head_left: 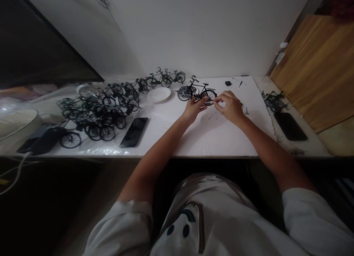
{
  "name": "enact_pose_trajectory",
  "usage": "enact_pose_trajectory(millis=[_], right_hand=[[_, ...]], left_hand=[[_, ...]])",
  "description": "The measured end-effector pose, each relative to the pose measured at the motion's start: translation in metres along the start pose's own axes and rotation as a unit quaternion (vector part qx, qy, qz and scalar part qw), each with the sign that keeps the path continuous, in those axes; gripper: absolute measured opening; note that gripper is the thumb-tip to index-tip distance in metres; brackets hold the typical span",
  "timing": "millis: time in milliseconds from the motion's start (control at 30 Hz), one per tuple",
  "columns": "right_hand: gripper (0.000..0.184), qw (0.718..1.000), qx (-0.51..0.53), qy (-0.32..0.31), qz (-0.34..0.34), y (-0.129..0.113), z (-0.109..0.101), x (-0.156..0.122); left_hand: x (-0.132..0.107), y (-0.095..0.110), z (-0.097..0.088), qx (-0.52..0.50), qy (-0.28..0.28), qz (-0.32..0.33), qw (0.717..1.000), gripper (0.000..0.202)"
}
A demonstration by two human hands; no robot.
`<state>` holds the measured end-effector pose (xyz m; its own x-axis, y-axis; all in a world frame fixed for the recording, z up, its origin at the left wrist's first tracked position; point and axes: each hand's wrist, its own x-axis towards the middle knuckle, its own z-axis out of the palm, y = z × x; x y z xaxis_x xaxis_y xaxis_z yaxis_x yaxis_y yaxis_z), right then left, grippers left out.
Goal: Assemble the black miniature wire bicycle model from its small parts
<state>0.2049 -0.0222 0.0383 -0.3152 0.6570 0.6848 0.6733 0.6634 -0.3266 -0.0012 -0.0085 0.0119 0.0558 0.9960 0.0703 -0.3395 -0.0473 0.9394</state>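
A black model bicycle point(197, 89) stands upright on the white board, its handlebar toward the left and its rear wheel toward the right. My left hand point(194, 108) is closed on the lower part of its frame, close to the rear wheel. At the right side of that wheel, my right hand point(230, 105) has its thumb and forefinger pinched together. Whatever lies between those fingertips is too small to make out. A few tiny thin parts point(212, 116) lie on the board below the hands, and a small T-shaped piece point(246, 111) is to the right.
Many model bicycles point(96, 108) are heaped on the left, with more point(159, 79) along the wall. A white plate point(159, 95) and a phone point(134, 132) lie left of my hands. A second phone point(290, 126) and dark bicycle parts point(274, 100) are on the right.
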Motion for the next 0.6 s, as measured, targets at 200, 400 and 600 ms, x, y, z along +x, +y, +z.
enact_pose_trajectory(millis=[200, 400, 600], right_hand=[[0.011, 0.999, 0.033, 0.012, 0.012, -0.0042, 0.0005, -0.0013], [0.008, 0.998, 0.055, 0.022, 0.02, -0.0035, 0.001, -0.0018], [0.01, 0.996, 0.085, 0.024, 0.008, -0.0015, 0.0019, -0.0018]], left_hand=[[-0.0007, 0.001, 0.0025, -0.003, -0.002, 0.004, 1.0, 0.046], [-0.0009, 0.0015, 0.0022, -0.009, -0.01, 0.006, 1.0, 0.05], [-0.0011, -0.0003, 0.0009, -0.009, -0.031, 0.021, 0.999, 0.061]])
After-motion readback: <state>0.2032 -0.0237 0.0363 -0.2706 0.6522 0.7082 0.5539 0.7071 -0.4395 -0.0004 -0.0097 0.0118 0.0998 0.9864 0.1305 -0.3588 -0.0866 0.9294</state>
